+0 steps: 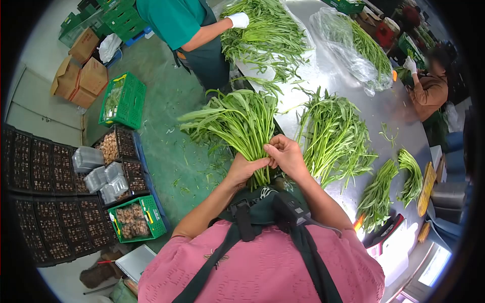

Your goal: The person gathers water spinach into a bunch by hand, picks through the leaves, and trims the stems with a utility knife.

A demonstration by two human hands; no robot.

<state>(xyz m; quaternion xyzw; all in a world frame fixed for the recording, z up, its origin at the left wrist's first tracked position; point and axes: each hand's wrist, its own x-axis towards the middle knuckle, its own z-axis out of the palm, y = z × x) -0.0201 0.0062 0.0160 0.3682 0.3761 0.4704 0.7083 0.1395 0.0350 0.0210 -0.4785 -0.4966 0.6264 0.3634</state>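
A large bunch of water spinach [247, 121] is held upright in front of my chest, leaves up and cut stems down. My left hand [243, 169] is wrapped around its lower stems from the left. On the other side, my right hand [286, 155] is closed, its thumb and fingers pinching at the stems. The fingers of both hands meet at the front of the bunch. A loose pile of water spinach [336, 136] lies on the metal table [391, 111] just right of my hands.
Two smaller bunches [378, 194] [410, 171] lie at the table's right. A co-worker's gloved hand [239, 20] touches a big heap of greens [270, 35]. Another person [429, 93] works across the table. Green crates [123, 101] and black crates [45, 161] stand on the left floor.
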